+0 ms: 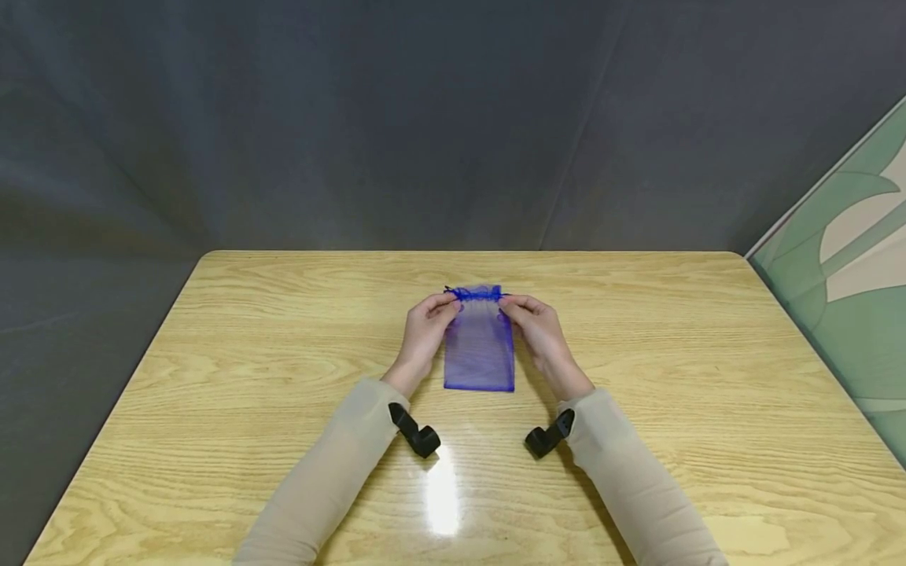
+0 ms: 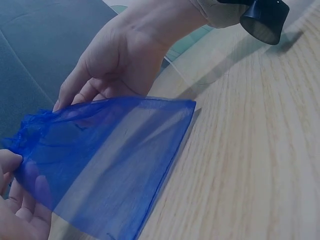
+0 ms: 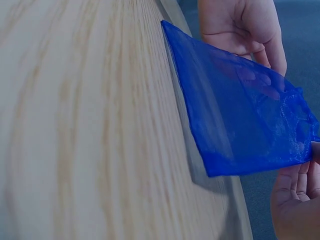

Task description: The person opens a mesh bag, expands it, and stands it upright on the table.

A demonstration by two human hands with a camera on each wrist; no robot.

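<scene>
A sheer blue organza drawstring bag (image 1: 479, 350) is held upright by its gathered neck, its flat body hanging toward the person. At the neck's left side my left hand (image 1: 425, 330) pinches the fabric between thumb and fingers. My right hand (image 1: 541, 330) pinches the opposite side in the same way. Through the thin mesh some fingertips show, in both wrist views. The bag (image 2: 125, 155) slants in the left wrist view, its bottom edge close over the wood. In the right wrist view the bag (image 3: 225, 115) looks flat, with the gathered top at the far right.
The wooden table (image 1: 248, 393) spreads out on all sides of the hands. A dark grey curtain (image 1: 425, 126) stands behind it, and a green leaf-patterned panel (image 1: 856, 259) is at the right. Each wrist wears a black camera mount (image 1: 422, 440).
</scene>
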